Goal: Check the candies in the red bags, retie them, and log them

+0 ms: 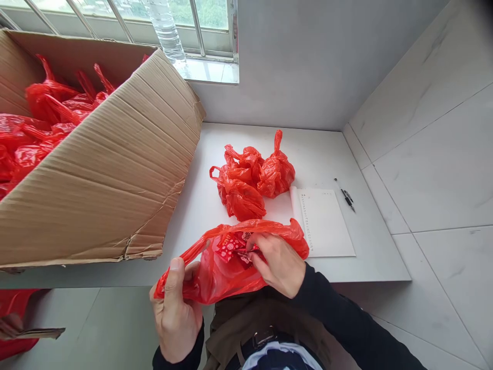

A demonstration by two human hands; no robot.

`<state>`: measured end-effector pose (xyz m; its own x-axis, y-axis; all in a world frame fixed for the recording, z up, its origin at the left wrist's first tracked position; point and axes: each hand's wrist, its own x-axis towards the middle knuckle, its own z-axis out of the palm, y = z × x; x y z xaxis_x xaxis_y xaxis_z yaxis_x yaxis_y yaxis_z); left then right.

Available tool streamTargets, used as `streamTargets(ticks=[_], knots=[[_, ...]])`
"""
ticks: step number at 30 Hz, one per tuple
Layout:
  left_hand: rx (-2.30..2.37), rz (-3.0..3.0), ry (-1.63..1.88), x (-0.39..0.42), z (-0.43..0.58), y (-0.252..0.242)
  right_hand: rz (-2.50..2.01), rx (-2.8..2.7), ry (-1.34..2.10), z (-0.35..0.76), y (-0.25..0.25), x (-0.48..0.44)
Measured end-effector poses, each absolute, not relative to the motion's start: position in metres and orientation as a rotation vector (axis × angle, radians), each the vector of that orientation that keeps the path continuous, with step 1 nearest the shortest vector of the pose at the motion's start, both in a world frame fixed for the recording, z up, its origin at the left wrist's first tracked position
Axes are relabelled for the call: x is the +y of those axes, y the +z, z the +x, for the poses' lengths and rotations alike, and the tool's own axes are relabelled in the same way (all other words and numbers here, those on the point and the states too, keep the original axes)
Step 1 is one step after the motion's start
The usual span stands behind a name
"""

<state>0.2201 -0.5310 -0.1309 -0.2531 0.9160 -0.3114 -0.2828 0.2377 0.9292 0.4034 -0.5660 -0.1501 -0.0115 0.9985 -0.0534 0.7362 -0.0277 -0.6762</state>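
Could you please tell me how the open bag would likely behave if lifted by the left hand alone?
The bag would probably sag and fold, as its film looks thin and creased. It may hang lopsided, since the left hand grips only one end. The printed contents might spill, because the mouth gapes open.

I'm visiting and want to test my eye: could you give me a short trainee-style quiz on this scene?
1. Which hand reaches into the open red plastic bag?
2. True or false: the black-and-clear pen lies to the right of the notebook in the picture.
3. Fill in: the clear plastic bottle stands on the ____.

Key:
1. The right hand.
2. True.
3. Windowsill.
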Motion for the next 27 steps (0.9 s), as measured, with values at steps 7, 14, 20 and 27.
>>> streamTargets(ticks=[7, 14, 20, 27], knots=[[1.325, 0.651, 1.33, -0.53, 0.224, -0.129, -1.93, -1.869, 0.585, 0.399, -0.148, -0.582], [1.305, 0.664, 1.294, -0.533, 0.223, -0.133, -2.169, -1.973, 0.616, 0.41, -0.154, -0.567], [1.232, 0.7, 1.237, -0.537, 0.224, -0.134, -2.211, -2.019, 0.695, 0.415, -0.168, -0.56], [1.228, 0.679, 1.257, -0.536, 0.225, -0.134, -2.289, -1.934, 0.661, 0.417, -0.167, -0.561]])
